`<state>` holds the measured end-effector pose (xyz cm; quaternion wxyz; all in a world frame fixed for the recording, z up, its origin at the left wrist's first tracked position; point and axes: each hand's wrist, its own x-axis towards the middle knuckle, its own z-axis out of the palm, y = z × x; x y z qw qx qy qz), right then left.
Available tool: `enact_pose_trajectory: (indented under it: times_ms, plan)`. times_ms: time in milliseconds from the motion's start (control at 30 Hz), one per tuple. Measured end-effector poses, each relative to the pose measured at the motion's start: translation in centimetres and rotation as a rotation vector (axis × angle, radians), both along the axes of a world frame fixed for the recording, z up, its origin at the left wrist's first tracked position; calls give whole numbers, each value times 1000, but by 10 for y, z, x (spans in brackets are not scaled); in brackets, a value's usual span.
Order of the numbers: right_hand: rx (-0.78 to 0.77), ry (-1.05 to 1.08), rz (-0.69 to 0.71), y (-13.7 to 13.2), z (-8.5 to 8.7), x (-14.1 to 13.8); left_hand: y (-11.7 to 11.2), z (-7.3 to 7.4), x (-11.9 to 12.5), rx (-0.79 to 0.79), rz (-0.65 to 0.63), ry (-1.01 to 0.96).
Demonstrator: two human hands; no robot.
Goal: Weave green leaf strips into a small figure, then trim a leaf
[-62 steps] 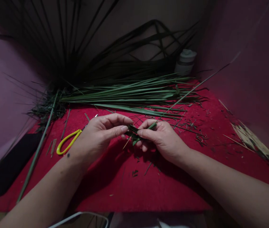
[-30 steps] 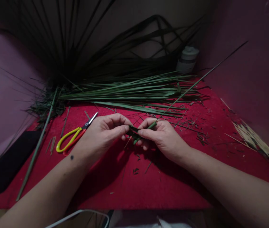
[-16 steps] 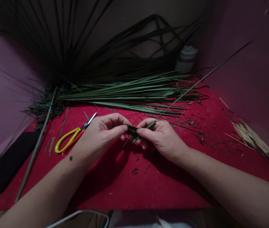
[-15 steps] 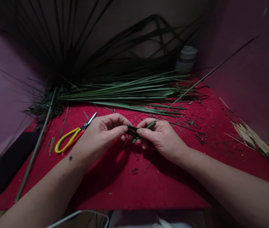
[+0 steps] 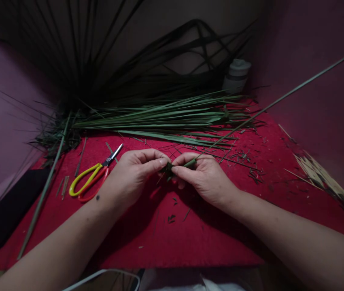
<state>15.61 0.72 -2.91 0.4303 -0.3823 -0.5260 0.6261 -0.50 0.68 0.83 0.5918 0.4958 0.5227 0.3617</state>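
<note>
Count: 1 left hand (image 5: 137,171), 1 right hand (image 5: 207,173), 1 small leaf bundle (image 5: 168,169), 1 scissors (image 5: 108,160), 1 white container (image 5: 237,76), 1 black slab (image 5: 14,206), 1 red cloth (image 5: 214,242), 1 white cable (image 5: 83,279). Green leaves (image 5: 160,117), pale sticks (image 5: 323,176), scraps (image 5: 171,218): many of each, overlapped or tiny, can't get exact numbers.

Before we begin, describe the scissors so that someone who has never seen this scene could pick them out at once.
Find the red cloth, then the long green leaves across its far side. Nearer than these, just left of the left hand, lie the scissors. Unlike the plant scraps around them, they have one yellow handle loop and one red.
</note>
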Motion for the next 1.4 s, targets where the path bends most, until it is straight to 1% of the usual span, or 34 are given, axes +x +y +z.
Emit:
enact_pose_trajectory:
  times_ms: [67,233,367,433,467,567,600,633,733,800,933,1067,1267,1400]
  plan:
    - [-22,10,0,1,-1,0,2,-1,-1,-37,-9,-32]
    - [-70,58,32,1,-1,0,3,0,-3,4,-12,42]
    - [-101,99,50,0,2,1,4,-2,-2,-87,-82,-83]
    - [-118,113,43,0,4,2,4,-2,-2,-99,-83,-106]
    - [-130,121,35,0,5,2,4,-1,-2,-68,-60,-84]
    - [-174,162,-11,2,5,3,4,2,-3,100,39,37]
    - [-184,178,-29,3,4,3,4,3,-4,129,43,71]
    - [-191,194,-46,4,4,3,4,3,-5,125,19,98]
    - [-198,224,-78,6,1,4,5,3,-5,31,-125,135]
    - [-201,232,-92,7,1,4,5,2,-3,19,-168,113]
    - [-212,265,-133,7,0,3,5,-3,-1,45,-135,68]
    - [-245,288,-137,7,-2,1,7,-4,-2,68,-107,146]
    - [-207,217,-148,7,-2,2,4,1,1,133,-90,255]
    - [-190,202,-162,6,-1,2,1,4,4,146,-101,257]
